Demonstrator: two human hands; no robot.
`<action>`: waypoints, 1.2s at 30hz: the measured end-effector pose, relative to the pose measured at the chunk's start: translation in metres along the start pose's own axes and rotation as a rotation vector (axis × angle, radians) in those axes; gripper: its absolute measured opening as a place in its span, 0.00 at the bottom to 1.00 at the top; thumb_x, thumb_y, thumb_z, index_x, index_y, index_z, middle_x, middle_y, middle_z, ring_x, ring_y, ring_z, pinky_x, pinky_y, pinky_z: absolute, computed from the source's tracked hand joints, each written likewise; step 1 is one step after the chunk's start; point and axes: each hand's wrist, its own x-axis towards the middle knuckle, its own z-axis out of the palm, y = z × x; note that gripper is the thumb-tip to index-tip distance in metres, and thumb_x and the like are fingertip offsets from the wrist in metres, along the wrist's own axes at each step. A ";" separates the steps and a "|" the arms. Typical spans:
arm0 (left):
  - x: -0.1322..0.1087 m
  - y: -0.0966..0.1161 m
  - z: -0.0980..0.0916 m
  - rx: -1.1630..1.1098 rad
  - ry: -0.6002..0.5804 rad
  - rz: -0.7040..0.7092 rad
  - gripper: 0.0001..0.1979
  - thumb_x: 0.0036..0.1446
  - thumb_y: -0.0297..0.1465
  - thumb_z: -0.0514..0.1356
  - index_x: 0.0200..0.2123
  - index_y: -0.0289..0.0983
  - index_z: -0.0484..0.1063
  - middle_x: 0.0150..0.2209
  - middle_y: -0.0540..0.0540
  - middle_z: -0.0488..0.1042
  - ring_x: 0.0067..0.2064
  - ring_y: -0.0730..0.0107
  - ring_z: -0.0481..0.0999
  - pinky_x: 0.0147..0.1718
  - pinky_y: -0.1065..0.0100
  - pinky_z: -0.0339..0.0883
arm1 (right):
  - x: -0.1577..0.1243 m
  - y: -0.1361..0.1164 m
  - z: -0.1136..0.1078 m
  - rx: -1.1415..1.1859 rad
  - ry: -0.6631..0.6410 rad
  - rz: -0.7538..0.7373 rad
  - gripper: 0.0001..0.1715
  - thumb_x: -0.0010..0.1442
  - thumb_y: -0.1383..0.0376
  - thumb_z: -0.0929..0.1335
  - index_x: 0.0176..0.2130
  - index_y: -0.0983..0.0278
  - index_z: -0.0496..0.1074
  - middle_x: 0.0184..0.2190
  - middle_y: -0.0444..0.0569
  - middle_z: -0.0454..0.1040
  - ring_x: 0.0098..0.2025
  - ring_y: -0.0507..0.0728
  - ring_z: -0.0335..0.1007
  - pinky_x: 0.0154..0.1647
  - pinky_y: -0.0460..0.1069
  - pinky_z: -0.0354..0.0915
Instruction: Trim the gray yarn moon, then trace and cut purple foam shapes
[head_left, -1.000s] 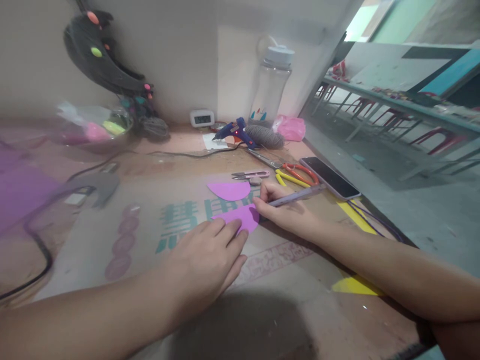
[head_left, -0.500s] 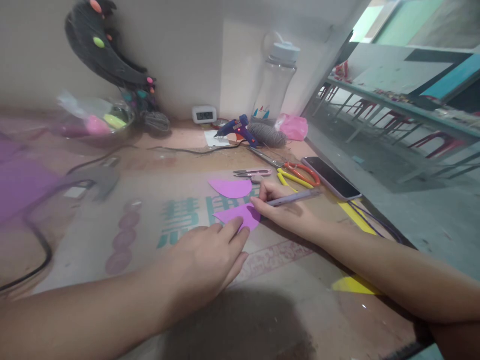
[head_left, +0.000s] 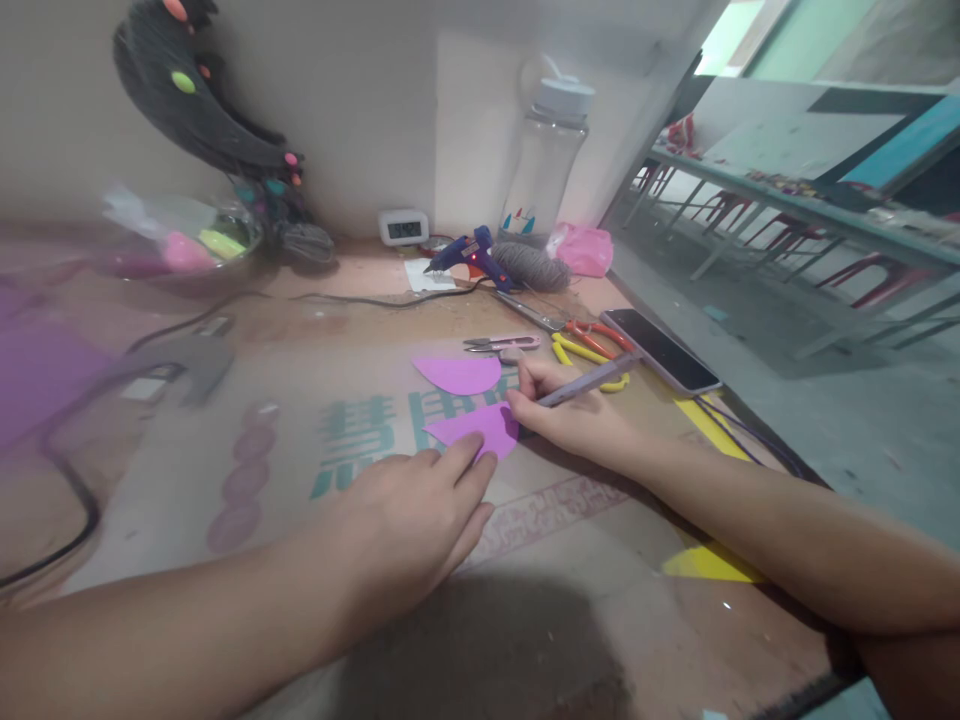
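My left hand [head_left: 420, 510] lies with its fingers stretched out, the fingertips pressing a purple petal-shaped cutout [head_left: 491, 425] to the table. In my right hand [head_left: 559, 405] is a greyish pen [head_left: 589, 382], slanting up to the right. Its tip is hidden behind my fingers at the cutout's right edge. Just beyond lies a second purple cutout [head_left: 459, 375], with nothing touching it. Behind it are small thread snips [head_left: 504, 343]. Orange-handled scissors [head_left: 536, 312] and a yellow-handled tool [head_left: 585, 350] lie past my right hand.
A blue glue gun [head_left: 469, 255] stands near the wall beside grey yarn [head_left: 531, 268], a clear bottle [head_left: 544, 165] and a small clock [head_left: 403, 228]. A phone [head_left: 660, 348] lies at the right edge. A black cord [head_left: 90, 500] and purple sheet [head_left: 45, 370] are on the left.
The pen's upper end has tipped upward slightly and my right hand has shifted a little along the cutout's edge. My left hand stays on the cutout. The whole view has shifted slightly.
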 end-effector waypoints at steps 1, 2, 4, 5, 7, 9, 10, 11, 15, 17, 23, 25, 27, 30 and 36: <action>0.000 0.000 0.000 0.001 -0.002 -0.001 0.23 0.71 0.34 0.45 0.62 0.33 0.67 0.60 0.33 0.72 0.44 0.50 0.83 0.33 0.53 0.80 | 0.000 0.000 0.000 -0.001 0.000 -0.003 0.15 0.56 0.65 0.66 0.23 0.60 0.55 0.19 0.37 0.59 0.22 0.49 0.52 0.24 0.46 0.49; -0.001 0.000 -0.001 0.001 -0.005 0.000 0.23 0.70 0.34 0.45 0.62 0.33 0.68 0.60 0.33 0.72 0.43 0.50 0.83 0.33 0.53 0.80 | 0.000 0.001 0.000 0.000 0.001 -0.006 0.15 0.56 0.65 0.65 0.24 0.60 0.55 0.19 0.37 0.58 0.22 0.49 0.52 0.24 0.46 0.49; -0.002 0.000 -0.001 0.002 -0.008 0.004 0.23 0.70 0.34 0.45 0.62 0.32 0.68 0.60 0.33 0.72 0.43 0.50 0.83 0.34 0.53 0.80 | 0.000 0.001 0.000 -0.003 0.005 -0.014 0.15 0.57 0.64 0.65 0.24 0.60 0.55 0.19 0.38 0.58 0.22 0.49 0.52 0.24 0.46 0.49; -0.002 0.001 -0.001 0.002 -0.007 0.007 0.23 0.70 0.34 0.46 0.62 0.32 0.68 0.60 0.33 0.72 0.44 0.50 0.83 0.34 0.53 0.80 | -0.001 0.000 0.000 -0.006 0.007 -0.015 0.15 0.58 0.63 0.65 0.24 0.60 0.55 0.19 0.38 0.58 0.22 0.49 0.52 0.24 0.46 0.49; -0.002 0.001 -0.001 0.000 -0.003 0.010 0.23 0.70 0.34 0.46 0.62 0.32 0.68 0.60 0.33 0.72 0.44 0.49 0.83 0.34 0.53 0.80 | -0.001 0.000 0.000 -0.008 0.009 -0.014 0.15 0.59 0.62 0.66 0.24 0.60 0.56 0.20 0.38 0.59 0.23 0.49 0.52 0.25 0.47 0.50; -0.002 0.001 0.000 -0.002 -0.005 0.008 0.23 0.70 0.34 0.45 0.62 0.32 0.67 0.60 0.32 0.72 0.44 0.49 0.83 0.33 0.53 0.80 | 0.000 0.001 0.000 0.000 -0.001 -0.012 0.16 0.59 0.61 0.66 0.25 0.60 0.56 0.20 0.38 0.59 0.23 0.49 0.52 0.25 0.47 0.49; -0.002 0.001 0.000 -0.004 -0.005 0.007 0.23 0.70 0.34 0.45 0.62 0.32 0.67 0.60 0.32 0.72 0.43 0.49 0.83 0.33 0.53 0.80 | 0.000 0.001 0.000 0.007 -0.007 -0.011 0.16 0.60 0.61 0.66 0.25 0.60 0.56 0.20 0.38 0.60 0.23 0.49 0.52 0.25 0.47 0.49; -0.002 0.000 0.000 -0.005 -0.007 0.006 0.23 0.70 0.34 0.45 0.62 0.32 0.67 0.60 0.32 0.72 0.43 0.49 0.83 0.33 0.53 0.80 | 0.000 0.002 0.000 0.014 -0.009 -0.011 0.17 0.60 0.60 0.66 0.25 0.60 0.57 0.20 0.38 0.60 0.23 0.49 0.53 0.25 0.47 0.49; 0.000 0.000 -0.001 -0.017 -0.014 0.012 0.24 0.70 0.33 0.45 0.62 0.31 0.66 0.60 0.31 0.72 0.45 0.48 0.82 0.34 0.52 0.81 | 0.001 0.004 0.000 0.040 0.045 -0.007 0.17 0.60 0.59 0.67 0.25 0.60 0.57 0.20 0.37 0.59 0.23 0.49 0.53 0.25 0.47 0.49; 0.000 0.000 0.000 -0.018 -0.011 0.014 0.24 0.70 0.33 0.45 0.62 0.31 0.67 0.59 0.31 0.72 0.46 0.48 0.82 0.35 0.52 0.81 | 0.002 0.003 0.000 0.054 0.054 -0.021 0.17 0.60 0.60 0.67 0.25 0.60 0.56 0.20 0.37 0.59 0.23 0.49 0.52 0.24 0.47 0.49; 0.000 0.001 0.001 0.004 0.019 0.019 0.24 0.70 0.33 0.45 0.62 0.31 0.67 0.59 0.32 0.73 0.44 0.49 0.82 0.32 0.52 0.81 | 0.002 0.000 0.000 0.067 -0.030 -0.024 0.17 0.60 0.61 0.67 0.25 0.60 0.56 0.20 0.38 0.60 0.22 0.48 0.52 0.24 0.46 0.50; 0.000 0.001 0.001 0.006 0.015 0.017 0.23 0.70 0.33 0.45 0.62 0.31 0.68 0.59 0.32 0.72 0.42 0.49 0.83 0.31 0.52 0.80 | 0.002 0.000 0.000 0.073 -0.033 -0.012 0.16 0.60 0.61 0.67 0.26 0.60 0.57 0.20 0.38 0.61 0.23 0.49 0.53 0.24 0.46 0.50; 0.000 0.001 0.000 0.009 0.012 0.013 0.23 0.70 0.33 0.45 0.62 0.32 0.68 0.59 0.33 0.72 0.41 0.50 0.83 0.30 0.52 0.80 | 0.002 0.000 0.000 0.080 -0.044 -0.015 0.16 0.60 0.60 0.66 0.26 0.60 0.57 0.20 0.38 0.62 0.23 0.49 0.53 0.24 0.46 0.50; -0.001 0.001 -0.001 0.015 0.004 0.023 0.23 0.70 0.33 0.45 0.62 0.31 0.68 0.59 0.32 0.72 0.40 0.49 0.83 0.30 0.52 0.80 | 0.003 0.000 0.000 0.074 -0.047 -0.030 0.17 0.60 0.60 0.66 0.25 0.60 0.56 0.20 0.38 0.61 0.23 0.49 0.53 0.24 0.46 0.50; -0.001 0.001 -0.003 0.005 0.000 0.014 0.23 0.70 0.33 0.46 0.61 0.31 0.68 0.59 0.31 0.73 0.42 0.49 0.83 0.31 0.52 0.79 | 0.003 0.001 0.003 0.042 -0.041 -0.005 0.18 0.60 0.56 0.67 0.26 0.60 0.58 0.21 0.38 0.61 0.24 0.49 0.53 0.26 0.47 0.51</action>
